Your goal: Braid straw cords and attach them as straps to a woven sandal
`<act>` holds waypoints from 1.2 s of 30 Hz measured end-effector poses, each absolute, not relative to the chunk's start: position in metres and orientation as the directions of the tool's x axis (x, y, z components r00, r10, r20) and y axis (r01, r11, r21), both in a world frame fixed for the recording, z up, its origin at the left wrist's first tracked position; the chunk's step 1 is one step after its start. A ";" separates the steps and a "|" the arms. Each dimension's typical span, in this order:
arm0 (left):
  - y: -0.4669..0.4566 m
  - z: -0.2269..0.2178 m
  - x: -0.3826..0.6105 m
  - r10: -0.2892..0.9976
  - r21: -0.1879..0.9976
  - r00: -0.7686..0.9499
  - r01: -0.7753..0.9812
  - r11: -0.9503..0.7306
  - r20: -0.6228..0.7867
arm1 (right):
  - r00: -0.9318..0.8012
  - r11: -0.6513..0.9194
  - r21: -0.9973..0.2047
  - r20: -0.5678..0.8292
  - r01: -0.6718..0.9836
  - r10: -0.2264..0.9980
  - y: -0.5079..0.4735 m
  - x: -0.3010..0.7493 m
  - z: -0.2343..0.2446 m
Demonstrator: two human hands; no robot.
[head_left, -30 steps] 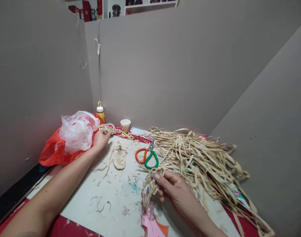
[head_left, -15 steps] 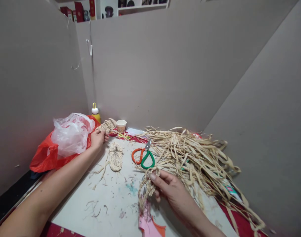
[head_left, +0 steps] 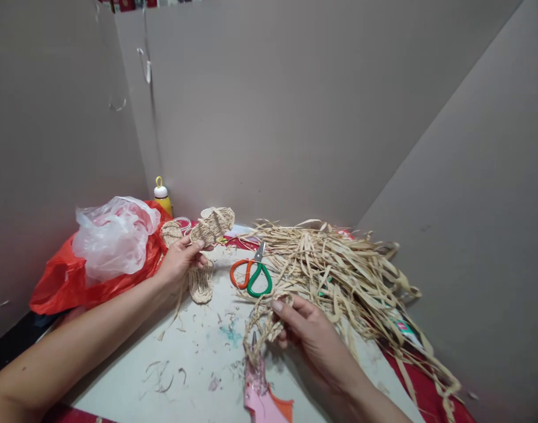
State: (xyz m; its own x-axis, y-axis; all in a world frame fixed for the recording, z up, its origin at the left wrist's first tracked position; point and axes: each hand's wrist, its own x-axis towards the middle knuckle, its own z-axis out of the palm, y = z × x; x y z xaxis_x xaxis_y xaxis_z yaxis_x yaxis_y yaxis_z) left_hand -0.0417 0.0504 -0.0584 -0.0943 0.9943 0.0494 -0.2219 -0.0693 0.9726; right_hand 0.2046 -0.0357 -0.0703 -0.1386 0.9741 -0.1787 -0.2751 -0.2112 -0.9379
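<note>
My left hand (head_left: pixel 178 262) grips a small woven straw sandal (head_left: pixel 212 225) and holds it lifted above the table, its sole tilted up to the right. A second little straw sandal (head_left: pixel 200 284) lies flat on the table just below that hand. My right hand (head_left: pixel 304 330) pinches a partly woven straw piece (head_left: pixel 262 325), whose loose end hangs down over a pink glue gun (head_left: pixel 262 395) at the near edge. Orange-and-green scissors (head_left: pixel 250 276) lie between my two hands.
A big heap of dry straw strips (head_left: pixel 352 276) covers the table's right side. A white plastic bag (head_left: pixel 112 235) sits on a red bag (head_left: pixel 70 279) at the left. A yellow bottle (head_left: pixel 162 197) stands in the corner. Grey partition walls (head_left: pixel 295 106) close in the table. Straw scraps litter the white tabletop (head_left: pixel 198 358).
My left hand picked up the straw sandal from beside the plastic bag and raised it toward the middle. The right hand kept its hold on the woven piece.
</note>
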 end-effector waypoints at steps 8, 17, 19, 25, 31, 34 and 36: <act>0.086 -0.062 -0.059 0.955 0.996 -0.297 -0.087 -0.010 -0.017 | -0.135 -0.244 -0.932 -0.215 -0.269 0.967 -0.030 0.207 -0.074; 0.090 -0.082 -0.087 0.960 0.921 -0.274 0.359 0.149 -0.048 | -0.139 -0.261 -0.917 -0.228 -0.303 0.964 -0.031 0.207 -0.081; 0.092 -0.085 -0.089 0.966 0.877 -0.248 0.447 0.178 -0.070 | -0.139 -0.274 -0.909 -0.241 -0.314 0.961 -0.031 0.207 -0.082; 0.107 -0.086 -0.083 0.963 0.785 -0.188 0.560 0.265 -0.190 | -0.139 -0.258 -0.906 -0.223 -0.337 0.965 -0.030 0.207 -0.083; 0.097 -0.069 -0.071 0.981 0.859 -0.102 0.475 0.191 -0.163 | -0.138 -0.258 -0.906 -0.224 -0.336 0.965 -0.027 0.210 -0.080; 0.081 -0.054 -0.063 0.993 0.927 -0.055 0.356 0.114 -0.101 | -0.115 -0.241 -0.907 -0.213 -0.345 0.970 -0.025 0.211 -0.080; 0.068 -0.042 -0.054 0.997 0.959 -0.029 0.275 0.072 -0.067 | -0.113 -0.225 -0.911 -0.198 -0.347 0.974 -0.024 0.213 -0.079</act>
